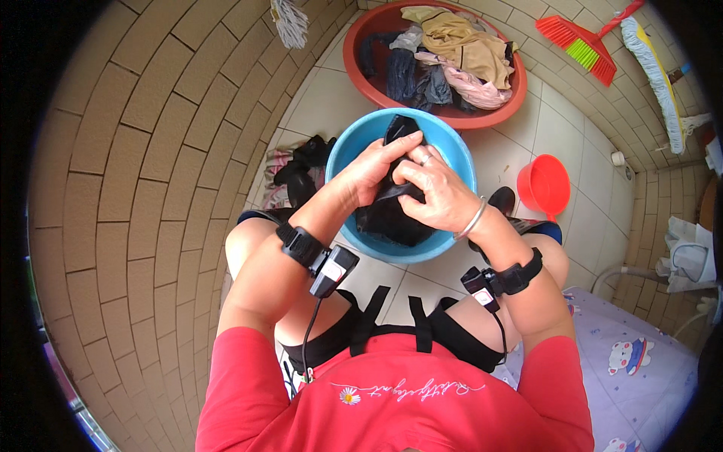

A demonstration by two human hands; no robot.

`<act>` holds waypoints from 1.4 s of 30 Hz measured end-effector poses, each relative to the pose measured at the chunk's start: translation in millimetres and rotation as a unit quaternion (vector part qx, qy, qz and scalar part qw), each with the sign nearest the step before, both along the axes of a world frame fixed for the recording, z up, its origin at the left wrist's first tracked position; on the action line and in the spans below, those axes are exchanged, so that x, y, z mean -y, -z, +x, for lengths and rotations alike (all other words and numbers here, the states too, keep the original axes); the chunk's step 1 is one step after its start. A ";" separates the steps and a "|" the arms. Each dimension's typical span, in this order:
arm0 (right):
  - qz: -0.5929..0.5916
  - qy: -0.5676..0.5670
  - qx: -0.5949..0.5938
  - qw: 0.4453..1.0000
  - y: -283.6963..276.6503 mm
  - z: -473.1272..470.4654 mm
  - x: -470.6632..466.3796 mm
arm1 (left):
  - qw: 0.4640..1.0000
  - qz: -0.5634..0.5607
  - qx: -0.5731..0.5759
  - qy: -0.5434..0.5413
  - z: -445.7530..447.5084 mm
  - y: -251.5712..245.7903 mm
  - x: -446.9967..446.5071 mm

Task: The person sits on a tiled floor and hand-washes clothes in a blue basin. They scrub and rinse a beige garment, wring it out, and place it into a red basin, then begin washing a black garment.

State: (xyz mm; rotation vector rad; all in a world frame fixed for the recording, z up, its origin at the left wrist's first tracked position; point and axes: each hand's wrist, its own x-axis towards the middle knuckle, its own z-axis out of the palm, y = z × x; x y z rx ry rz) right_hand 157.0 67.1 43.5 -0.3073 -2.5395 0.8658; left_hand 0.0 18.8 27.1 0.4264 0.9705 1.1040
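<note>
Between my knees stands a round blue plastic basin on the tiled floor. Both hands are over it, gripping a wet-looking black cloth whose lower part spreads in the basin. My left hand holds the cloth's upper part, with the thumb stretched along it toward the other hand. My right hand, with a ring and a bracelet, has its fingers curled around a fold of the same cloth. Part of the cloth is hidden under my fingers.
Beyond the basin sits a large red-brown tub of mixed clothes. A red dipper rests on the floor at right. Dark and pink cloths lie at left by the brick-patterned wall. A broom and mop stand back right.
</note>
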 end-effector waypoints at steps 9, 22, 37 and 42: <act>-0.435 0.199 -0.062 0.876 -18.3 21.4 -53.1 | 0.989 0.077 0.102 -0.074 -14.0 -48.2 14.8; -0.649 0.112 -0.227 0.718 3.1 -14.8 -43.3 | 0.938 0.134 -0.309 -0.080 -29.2 -58.5 5.2; -0.612 0.099 -0.207 0.757 -8.9 -11.9 -43.3 | 0.711 0.203 -0.672 -0.042 -33.1 -61.5 9.9; -0.645 0.146 -0.243 0.709 -7.2 1.7 -51.2 | 0.933 0.188 -0.198 -0.236 -47.8 -58.8 10.7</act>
